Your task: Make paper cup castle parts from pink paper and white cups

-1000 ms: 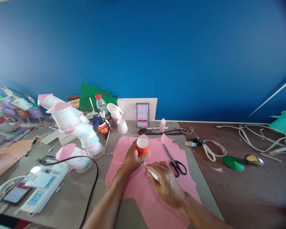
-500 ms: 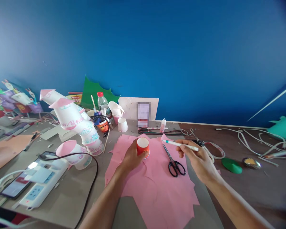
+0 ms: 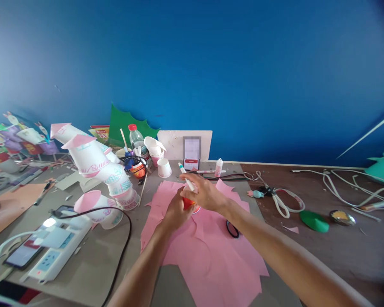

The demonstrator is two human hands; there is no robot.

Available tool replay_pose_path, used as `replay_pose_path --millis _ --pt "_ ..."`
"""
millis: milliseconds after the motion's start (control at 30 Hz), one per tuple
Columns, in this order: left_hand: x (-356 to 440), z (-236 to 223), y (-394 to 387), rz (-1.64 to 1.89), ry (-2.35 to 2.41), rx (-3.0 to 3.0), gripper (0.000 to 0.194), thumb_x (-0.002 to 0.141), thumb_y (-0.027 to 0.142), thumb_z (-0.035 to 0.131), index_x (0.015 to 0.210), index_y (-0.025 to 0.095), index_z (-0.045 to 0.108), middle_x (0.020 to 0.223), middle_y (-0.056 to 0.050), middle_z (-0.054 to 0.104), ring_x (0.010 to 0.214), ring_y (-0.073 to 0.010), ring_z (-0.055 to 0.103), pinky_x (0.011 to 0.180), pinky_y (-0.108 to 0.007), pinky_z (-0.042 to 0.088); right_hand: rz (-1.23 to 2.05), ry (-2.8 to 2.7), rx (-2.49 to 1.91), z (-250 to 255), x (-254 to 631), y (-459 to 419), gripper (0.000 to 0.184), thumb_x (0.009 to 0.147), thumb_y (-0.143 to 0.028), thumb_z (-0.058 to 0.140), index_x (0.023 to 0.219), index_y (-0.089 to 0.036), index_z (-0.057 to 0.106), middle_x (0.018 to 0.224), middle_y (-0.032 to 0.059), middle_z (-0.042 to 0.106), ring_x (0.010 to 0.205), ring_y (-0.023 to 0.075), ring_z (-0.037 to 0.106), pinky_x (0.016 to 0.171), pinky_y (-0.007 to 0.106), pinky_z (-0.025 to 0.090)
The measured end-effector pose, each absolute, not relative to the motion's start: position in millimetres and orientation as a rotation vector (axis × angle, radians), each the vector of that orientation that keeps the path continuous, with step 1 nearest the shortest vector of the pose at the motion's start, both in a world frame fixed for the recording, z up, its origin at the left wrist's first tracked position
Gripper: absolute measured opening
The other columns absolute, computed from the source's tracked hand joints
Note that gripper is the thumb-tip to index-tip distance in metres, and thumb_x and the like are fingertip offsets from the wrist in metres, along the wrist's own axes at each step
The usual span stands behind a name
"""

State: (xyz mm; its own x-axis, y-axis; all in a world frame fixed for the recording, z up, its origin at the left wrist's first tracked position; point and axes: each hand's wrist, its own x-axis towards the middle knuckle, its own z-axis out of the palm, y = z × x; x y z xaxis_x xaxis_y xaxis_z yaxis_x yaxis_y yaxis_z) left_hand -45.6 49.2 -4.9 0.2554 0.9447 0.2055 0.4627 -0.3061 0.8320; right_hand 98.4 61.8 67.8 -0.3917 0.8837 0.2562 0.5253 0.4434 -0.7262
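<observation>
Cups [image 3: 91, 158] at left look finished, pink-coned; the red cup [image 3: 188, 204], grasped by the left hand [image 3: 176, 210], seems unfinished, the right hand [image 3: 208, 194] gripping a marker [image 3: 190, 184].

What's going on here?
A person works at a cluttered table. The left hand holds a small red cup over sheets of pink paper. The right hand grips a white marker, teal end pointing away from the person, and covers much of the cup; whether it touches it is hard to tell. Scissors lie on the paper, mostly hidden by the right forearm. Decorated paper cups stand stacked on the left.
</observation>
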Motion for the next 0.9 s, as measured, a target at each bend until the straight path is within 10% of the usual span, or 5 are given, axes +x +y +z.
replay_pose_path --millis 300,500,900 --pt "-53.7 2.7 53.0 0.905 1.198 1.884 0.03 0.075 0.02 0.059 0.105 0.017 0.053 0.098 -0.007 0.066 0.082 -0.0189 0.062 0.069 -0.03 0.05 0.676 -2.329 -1.152 48.5 90.1 76.3 0.053 0.07 -0.011 0.067 0.121 -0.02 0.055 0.114 0.009 0.066 0.105 0.0256 0.061 0.09 0.04 0.044" --pt "-82.7 48.4 44.7 0.616 1.45 1.965 0.039 0.075 0.023 0.064 0.113 0.018 0.059 0.118 -0.012 0.064 0.111 -0.0299 0.059 0.093 -0.041 0.046 0.655 -2.351 -1.112 43.9 91.0 78.9 0.052 0.073 -0.013 0.066 0.122 -0.022 0.051 0.115 0.0075 0.065 0.102 0.0242 0.062 0.084 0.036 0.045" --pt "-75.1 58.8 21.7 0.602 1.009 2.82 0.042 0.083 -0.001 0.034 0.114 0.016 0.058 0.113 -0.01 0.066 0.109 -0.0223 0.059 0.091 -0.039 0.048 0.702 -2.368 -1.043 41.1 95.5 79.4 0.059 0.07 -0.002 0.06 0.125 -0.015 0.045 0.118 0.0151 0.062 0.106 0.0267 0.062 0.086 0.036 0.046"
